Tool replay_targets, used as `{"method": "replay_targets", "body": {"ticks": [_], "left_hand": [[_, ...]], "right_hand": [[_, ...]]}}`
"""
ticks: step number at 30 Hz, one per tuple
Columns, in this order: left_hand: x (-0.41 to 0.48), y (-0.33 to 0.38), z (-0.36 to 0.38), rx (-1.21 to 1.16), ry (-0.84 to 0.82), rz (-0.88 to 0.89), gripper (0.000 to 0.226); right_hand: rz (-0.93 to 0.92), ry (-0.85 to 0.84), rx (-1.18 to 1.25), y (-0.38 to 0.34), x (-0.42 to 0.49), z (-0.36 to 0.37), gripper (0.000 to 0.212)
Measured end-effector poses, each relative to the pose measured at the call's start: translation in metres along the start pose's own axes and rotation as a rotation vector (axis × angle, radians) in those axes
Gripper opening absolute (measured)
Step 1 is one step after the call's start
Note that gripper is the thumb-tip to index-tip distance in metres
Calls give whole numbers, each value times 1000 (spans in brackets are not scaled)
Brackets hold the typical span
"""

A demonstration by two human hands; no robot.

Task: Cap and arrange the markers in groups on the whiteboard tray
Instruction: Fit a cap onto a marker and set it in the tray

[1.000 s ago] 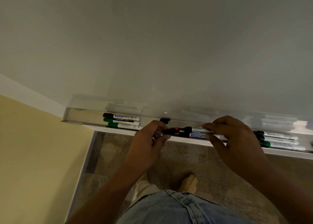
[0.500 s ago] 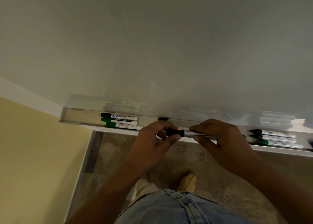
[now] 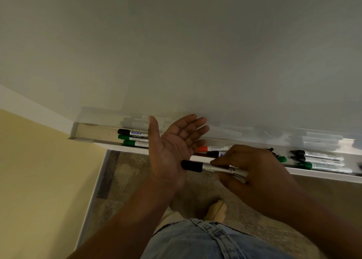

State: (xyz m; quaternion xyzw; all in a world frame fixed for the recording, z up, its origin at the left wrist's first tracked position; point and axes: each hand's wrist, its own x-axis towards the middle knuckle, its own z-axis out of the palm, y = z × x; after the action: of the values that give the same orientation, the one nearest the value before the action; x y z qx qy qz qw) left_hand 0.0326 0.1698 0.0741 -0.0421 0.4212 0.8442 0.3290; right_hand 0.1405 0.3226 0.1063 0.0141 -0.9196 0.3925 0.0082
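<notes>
The left hand point(image 3: 172, 141) has let go and flattened, fingers spread, its palm against the cap of the black marker point(image 3: 213, 167) that the right hand point(image 3: 252, 170) has lifted off the whiteboard tray point(image 3: 323, 177), fingers clamped on the barrel, likely seating the cap

Classroom or office setting: wall-mounted whiteboard point(image 3: 195, 53), marker-lined tray point(image 3: 254, 144), yellow wall point(image 3: 39, 180), carpeted floor point(image 3: 127, 180).

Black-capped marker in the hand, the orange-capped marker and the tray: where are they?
Black-capped marker point(image 3: 192, 166), head view, on its black cap.
Orange-capped marker point(image 3: 202, 148), head view, on its orange cap.
Tray point(image 3: 82, 130), head view, on its bare left end.
</notes>
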Motion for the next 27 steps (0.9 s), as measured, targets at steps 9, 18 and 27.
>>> {"method": "replay_targets", "body": {"ticks": [9,18,27], "left_hand": [[-8,-2,4,120,-143,-105,103],[-10,-5,7,201,-149,-111,98],[10,6,-1,378,-118,-124,85]], "right_hand": [[-22,52,8,-3,-2,8,25],[-31,91,26,-7,-10,12,21],[-40,32,-62,22,5,19,24]]}}
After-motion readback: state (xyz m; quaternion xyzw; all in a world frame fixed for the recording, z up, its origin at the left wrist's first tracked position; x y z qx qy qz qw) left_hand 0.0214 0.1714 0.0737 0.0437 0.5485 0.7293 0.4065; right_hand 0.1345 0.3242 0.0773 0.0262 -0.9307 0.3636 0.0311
